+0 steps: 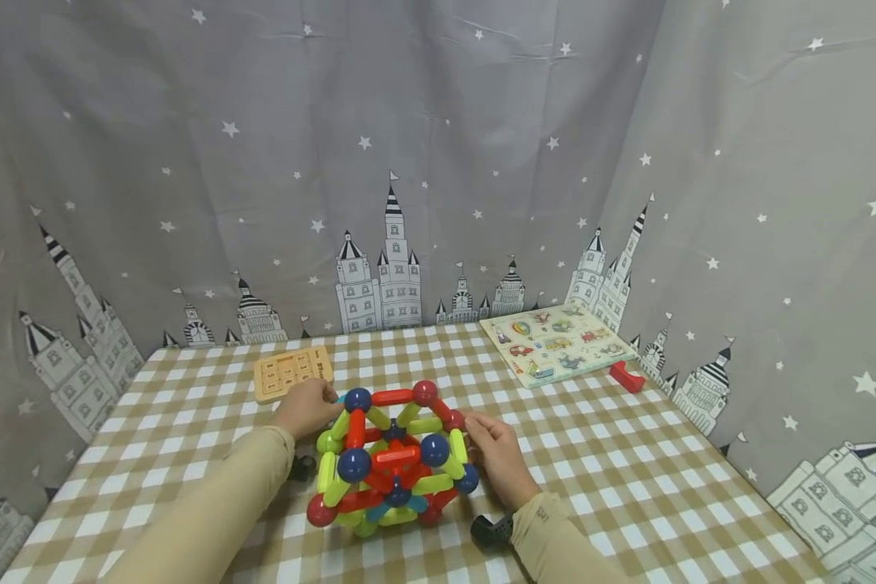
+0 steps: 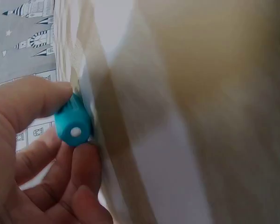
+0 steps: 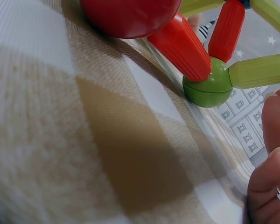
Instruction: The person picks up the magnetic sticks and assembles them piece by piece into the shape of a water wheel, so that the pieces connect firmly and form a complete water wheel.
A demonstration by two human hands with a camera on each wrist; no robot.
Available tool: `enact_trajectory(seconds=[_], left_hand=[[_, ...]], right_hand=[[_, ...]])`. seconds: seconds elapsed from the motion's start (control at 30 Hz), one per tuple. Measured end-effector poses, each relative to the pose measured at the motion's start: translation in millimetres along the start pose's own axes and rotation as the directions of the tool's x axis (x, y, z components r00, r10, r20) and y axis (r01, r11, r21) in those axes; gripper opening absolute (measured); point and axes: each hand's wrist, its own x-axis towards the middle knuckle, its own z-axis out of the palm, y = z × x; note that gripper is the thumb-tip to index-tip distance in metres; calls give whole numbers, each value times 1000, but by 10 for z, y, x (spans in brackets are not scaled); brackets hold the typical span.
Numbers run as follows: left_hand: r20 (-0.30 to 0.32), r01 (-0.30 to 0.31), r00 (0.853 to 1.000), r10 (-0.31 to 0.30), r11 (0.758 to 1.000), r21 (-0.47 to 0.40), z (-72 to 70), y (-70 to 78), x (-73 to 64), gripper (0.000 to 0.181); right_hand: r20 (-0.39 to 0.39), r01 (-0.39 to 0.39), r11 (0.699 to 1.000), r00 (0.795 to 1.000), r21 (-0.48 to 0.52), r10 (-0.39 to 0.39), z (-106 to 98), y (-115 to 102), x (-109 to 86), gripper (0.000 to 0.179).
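A magnetic ball-and-stick structure (image 1: 397, 458) of red, green and blue balls joined by red, lime and blue rods stands on the checked cloth. My left hand (image 1: 308, 408) is at its back left, pinching a teal magnetic rod (image 2: 74, 122) between thumb and fingers; a white dot marks the rod's end. At the right side, my right hand (image 1: 500, 456) holds the structure by its fingertips near a red ball (image 1: 454, 419). The right wrist view shows a green ball (image 3: 208, 84) low on the structure, with curled fingers (image 3: 275, 121) beside it; that thumb is hidden.
A wooden number puzzle (image 1: 292, 373) lies behind my left hand. Farther back on the right is a picture puzzle board (image 1: 557, 344), with a red arch-shaped block (image 1: 627, 377) beside it. A grey castle-print curtain (image 1: 438, 162) borders the table.
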Motion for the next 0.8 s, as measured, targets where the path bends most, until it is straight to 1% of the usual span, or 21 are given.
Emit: enact_trajectory(seconds=[0.1, 0.2, 0.33, 0.47, 0.57, 0.63, 0.7, 0.73, 0.77, 0.8], left_hand=[[-9, -31, 999, 31, 999, -14, -131, 19, -95, 22], [-5, -80, 997, 79, 996, -31, -257, 18, -197, 24], [40, -113, 993, 115, 992, -47, -352, 11, -342, 24], [83, -92, 992, 97, 994, -56, -384, -7, -556, 26], [85, -89, 992, 93, 995, -55, -432, 29, -746, 27], [30, -112, 993, 113, 993, -50, -539, 130, -881, 28], [-63, -152, 987, 149, 988, -41, -711, 315, -1024, 27], [-117, -177, 978, 172, 984, -31, -808, 437, -1097, 26], [-167, -203, 966, 197, 979, -20, -902, 578, -1166, 25], [-196, -236, 953, 229, 972, -9, -983, 732, -1229, 23]], right_hand=[[-1, 5, 1000, 1000, 1, -5, -3, -38, 20, 42], [-10, 7, 1000, 1000, -12, -8, -25, -80, 34, 42], [-23, 11, 1000, 1000, -12, -11, -69, -103, 53, 40], [-18, 14, 1000, 1000, 21, -13, -78, -80, 53, 38], [-15, 18, 999, 1000, 27, -18, -65, -55, 43, 37], [-13, 18, 999, 1000, 28, -17, -57, -37, 36, 37], [-10, 12, 1000, 1000, 27, -12, -45, -22, 28, 37], [-8, 12, 1000, 1000, 25, -11, -38, -13, 27, 38], [-4, 9, 1000, 1000, 24, -9, -30, -6, 26, 38], [1, 7, 1000, 1000, 25, -7, -20, 0, 25, 39]])
